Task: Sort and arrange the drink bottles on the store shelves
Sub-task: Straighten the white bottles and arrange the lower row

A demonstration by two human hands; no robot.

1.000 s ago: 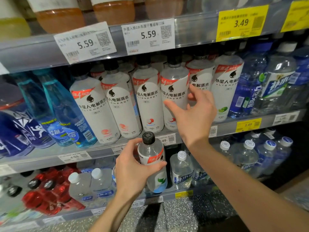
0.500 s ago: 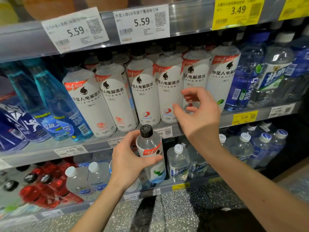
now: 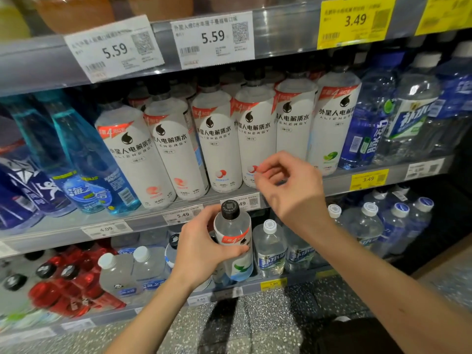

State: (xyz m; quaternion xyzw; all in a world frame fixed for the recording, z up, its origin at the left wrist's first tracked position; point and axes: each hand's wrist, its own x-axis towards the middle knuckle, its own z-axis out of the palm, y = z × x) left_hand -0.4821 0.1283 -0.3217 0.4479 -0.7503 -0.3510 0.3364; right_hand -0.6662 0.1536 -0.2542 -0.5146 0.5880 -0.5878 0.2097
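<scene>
Six white-labelled electrolyte bottles [image 3: 219,146] stand fronted on the middle shelf [image 3: 153,218]. One more (green-marked) bottle [image 3: 233,241] waits below it, upright, black cap up, gripped by the left hand [image 3: 201,249]. The right hand [image 3: 288,190] hovers, fingers loosely curled, holding nothing.

Right in front of me the white bottles [image 3: 217,141] on the middle shelf read "外星人电解质水" with "ALIENERGY" beneath, each under a red band with a big "4". Above them two white price tags [image 3: 214,38] say "5.59", and a yellow tag [image 3: 355,21] to their right says "3.49". On the rail below I read "4.09" [image 3: 106,229], "5.49" [image 3: 183,215] and a yellow "3.49" [image 3: 368,179], and the blue bottle [image 3: 86,192] at left shows "海之言"; the smaller print is too blurred for me to read.
</scene>
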